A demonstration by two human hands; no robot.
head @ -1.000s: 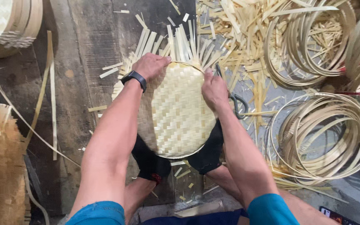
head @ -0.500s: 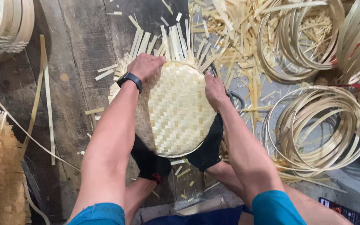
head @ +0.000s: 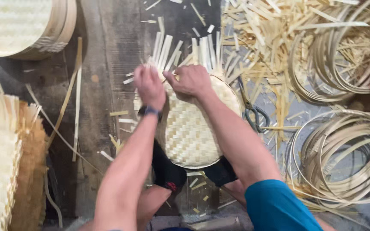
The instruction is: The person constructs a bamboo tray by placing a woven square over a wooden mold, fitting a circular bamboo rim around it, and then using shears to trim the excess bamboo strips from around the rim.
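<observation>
Seen from above, two bare forearms reach forward over a round woven bamboo tray [head: 191, 132] that rests on the floor [head: 108, 51], its near edge held between the person's feet in black socks [head: 168, 173]. Both hands meet at the tray's far rim. The left hand [head: 149, 87], with a dark wristband [head: 150, 111] below it, has its fingers curled together, pressing on the rim. The right hand [head: 192, 80] just beside it has fingers closed, pinching the loose bamboo strips [head: 168, 49] that fan out beyond the rim. Scissors [head: 253, 113] lie just right of the tray. Coiled bamboo hoops [head: 347, 158] sit further right, with strip offcuts [head: 262, 34] beyond. Stacked woven trays [head: 22, 25] stand far left.
</observation>
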